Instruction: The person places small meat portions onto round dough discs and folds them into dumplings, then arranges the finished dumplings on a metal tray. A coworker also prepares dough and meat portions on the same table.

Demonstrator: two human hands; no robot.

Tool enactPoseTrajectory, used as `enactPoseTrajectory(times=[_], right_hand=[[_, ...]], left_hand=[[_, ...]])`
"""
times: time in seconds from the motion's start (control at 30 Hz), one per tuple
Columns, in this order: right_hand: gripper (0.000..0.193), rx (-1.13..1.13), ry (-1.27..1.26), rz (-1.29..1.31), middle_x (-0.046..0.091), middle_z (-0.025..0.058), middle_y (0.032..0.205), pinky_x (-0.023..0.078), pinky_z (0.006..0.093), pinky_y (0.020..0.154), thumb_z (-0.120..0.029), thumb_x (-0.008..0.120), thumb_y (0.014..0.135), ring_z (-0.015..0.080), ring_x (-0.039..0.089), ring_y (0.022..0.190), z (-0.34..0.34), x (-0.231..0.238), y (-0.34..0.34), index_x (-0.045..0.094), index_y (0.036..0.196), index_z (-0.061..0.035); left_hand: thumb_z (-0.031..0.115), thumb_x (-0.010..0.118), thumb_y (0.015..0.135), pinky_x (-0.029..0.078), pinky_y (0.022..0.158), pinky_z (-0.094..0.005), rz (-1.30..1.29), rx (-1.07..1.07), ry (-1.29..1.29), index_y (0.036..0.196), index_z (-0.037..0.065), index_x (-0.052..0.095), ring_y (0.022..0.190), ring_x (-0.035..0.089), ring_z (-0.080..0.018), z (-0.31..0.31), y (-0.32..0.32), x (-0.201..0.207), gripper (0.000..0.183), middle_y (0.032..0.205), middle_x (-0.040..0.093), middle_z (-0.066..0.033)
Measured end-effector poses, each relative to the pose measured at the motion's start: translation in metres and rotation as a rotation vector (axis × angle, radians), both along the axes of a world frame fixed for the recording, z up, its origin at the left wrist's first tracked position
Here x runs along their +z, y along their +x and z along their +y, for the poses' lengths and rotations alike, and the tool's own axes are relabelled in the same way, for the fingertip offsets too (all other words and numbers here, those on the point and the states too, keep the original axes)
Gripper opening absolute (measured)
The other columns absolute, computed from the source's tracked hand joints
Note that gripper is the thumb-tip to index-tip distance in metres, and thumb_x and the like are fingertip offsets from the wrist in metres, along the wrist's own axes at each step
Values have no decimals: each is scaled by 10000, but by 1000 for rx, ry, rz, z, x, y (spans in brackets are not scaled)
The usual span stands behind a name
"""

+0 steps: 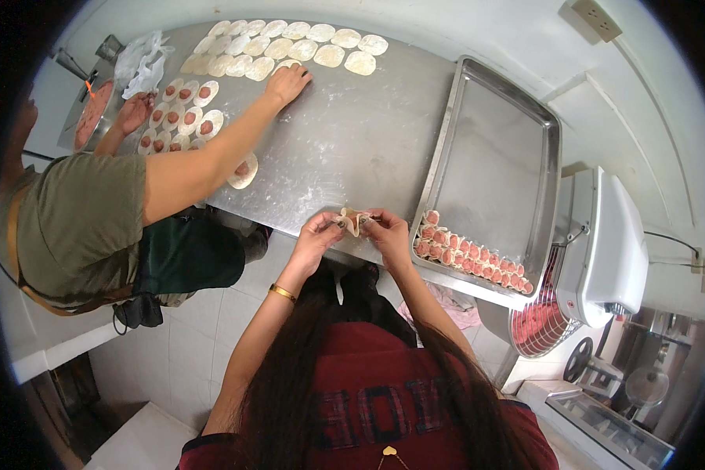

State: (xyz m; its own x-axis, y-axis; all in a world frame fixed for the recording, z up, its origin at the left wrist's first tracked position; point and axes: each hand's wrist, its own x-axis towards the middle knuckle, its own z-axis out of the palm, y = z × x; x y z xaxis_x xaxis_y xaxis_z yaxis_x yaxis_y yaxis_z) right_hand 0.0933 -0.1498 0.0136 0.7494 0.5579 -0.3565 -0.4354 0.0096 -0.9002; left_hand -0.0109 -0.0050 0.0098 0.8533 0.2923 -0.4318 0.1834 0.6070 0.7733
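At the far left, a bowl (89,125) of pink filling, with an orange-handled tool (92,90) in it, stands beside a clear bag (143,63). The co-worker (78,211) has one hand (137,111) near the bowl; its grip is too unclear to tell. Just right of it lie filled discs (189,117), close-set in rows, each with its filling near the middle, presumably so the dough can fold evenly around it. One loose disc (244,171) lies nearer the worktop's edge, likely within easier reach. Plain discs (304,52) line the far side of the worktop (352,141), spread nearly flat, perhaps to keep them from sticking. The co-worker's other hand (290,83) rests on the nearest row, fingers down.

At the near edge, the left hand (319,233) pinches one side of a dumpling (352,222) between thumb and fingers; the right hand (387,233) pinches the other. Held between the two, just over the edge, the dough seems kept gathered around its filling.

To the right, a tray (497,149) holds dumplings (471,255) packed along its near end, probably to save room. Beyond its right side stands a white mixer (603,251).
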Motion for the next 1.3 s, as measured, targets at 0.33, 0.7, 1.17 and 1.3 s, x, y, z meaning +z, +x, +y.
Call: enactPoseTrajectory(times=[0.33, 0.7, 1.17, 1.3], right_hand=[[271, -24, -61, -222, 635, 62, 961, 496, 264, 781, 21, 646, 781, 128, 606, 871, 4, 10, -11, 580, 1043, 16], [249, 74, -151, -378, 640, 59, 877, 502, 258, 739, 59, 619, 734, 147, 626, 853, -6, 7, -6, 613, 981, 32], [141, 206, -462, -867, 604, 147, 865, 485, 418, 693, 29, 573, 724, 368, 601, 805, -7, 10, 1, 628, 841, -28], [166, 248, -481, -923, 597, 140, 854, 485, 412, 689, 51, 551, 700, 365, 598, 793, -14, 10, -3, 620, 828, -28]], left_hand=[[-8, 531, 887, 482, 900, -308, -127, 142, 44, 999, 53, 510, 1013, 567, -154, -10, 3, 18, 129, 1055, 569, -45], [-48, 633, 765, 504, 813, -282, -11, -2, 754, 876, 13, 599, 965, 585, -133, -4, -1, -1, 132, 1022, 604, -69], [1, 696, 742, 543, 699, -298, 95, -198, 893, 963, -9, 572, 785, 669, -203, -18, 8, 11, 254, 862, 656, -124], [59, 720, 737, 529, 659, -309, 47, -258, 987, 966, -3, 596, 738, 668, -217, -20, 11, 11, 268, 819, 655, -139]])
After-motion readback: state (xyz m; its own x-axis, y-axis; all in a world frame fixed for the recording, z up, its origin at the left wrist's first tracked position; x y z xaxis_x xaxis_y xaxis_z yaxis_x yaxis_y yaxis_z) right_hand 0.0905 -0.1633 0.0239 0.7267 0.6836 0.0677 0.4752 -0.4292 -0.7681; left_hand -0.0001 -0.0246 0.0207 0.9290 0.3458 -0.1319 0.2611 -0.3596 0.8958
